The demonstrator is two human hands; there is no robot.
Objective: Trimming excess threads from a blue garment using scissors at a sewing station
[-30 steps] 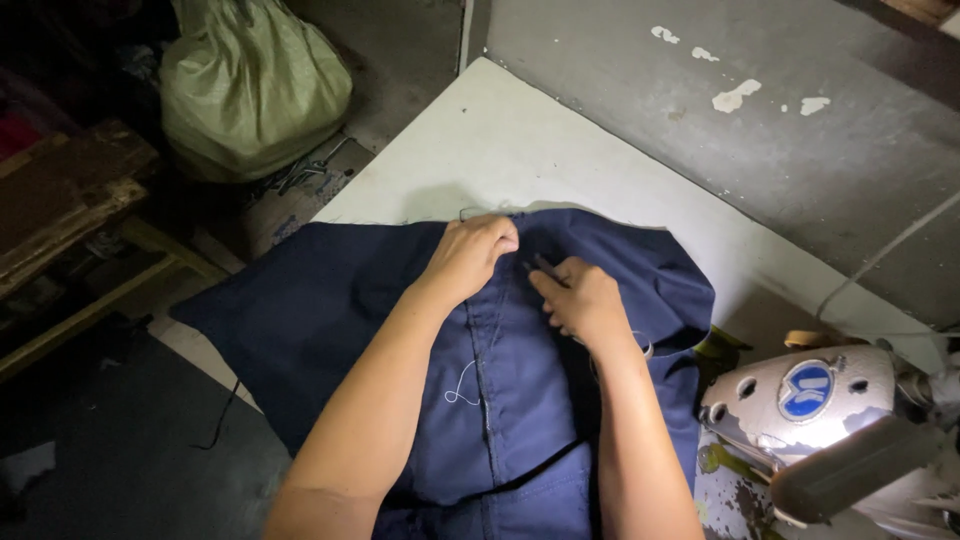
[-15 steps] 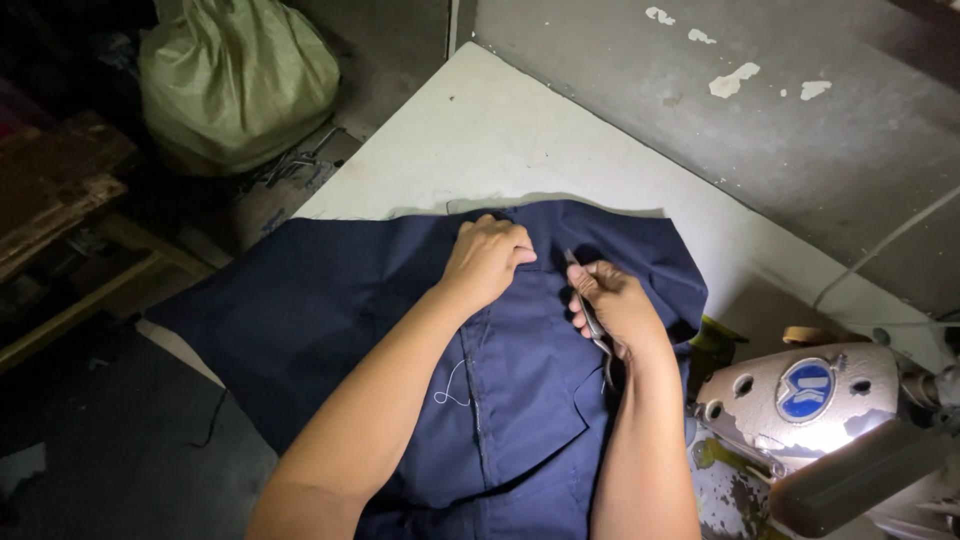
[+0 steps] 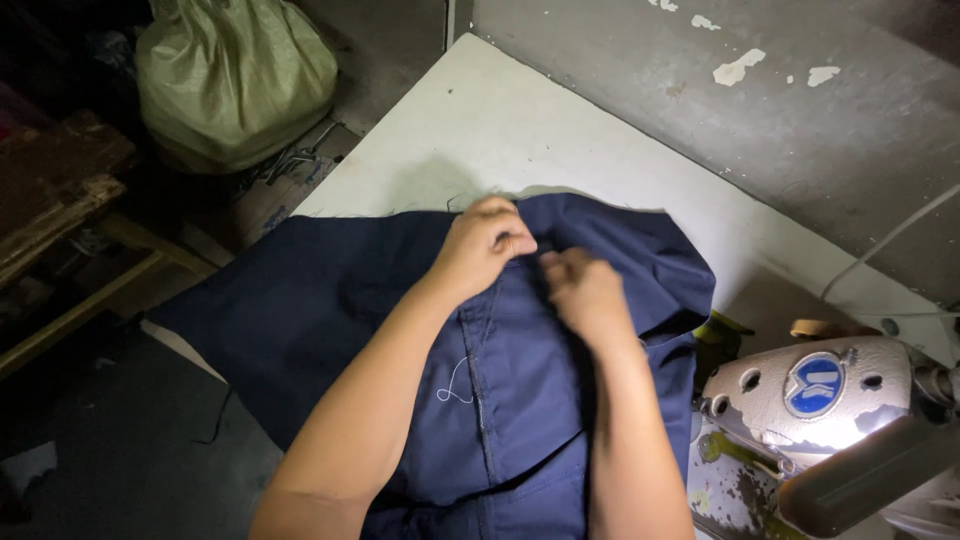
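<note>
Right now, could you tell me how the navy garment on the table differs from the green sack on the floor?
The navy garment lies spread flat, partly over the white table; the green sack sits bulging and bunched on the floor. The garment is dark smooth cloth with a stitched seam; the sack is pale and crinkled. The left hand and right hand both rest on the garment; nothing touches the sack. Both are soft.

Both forearms hide the middle of the navy garment (image 3: 330,300), its near part cut off below the left grip (image 3: 487,243).
</note>
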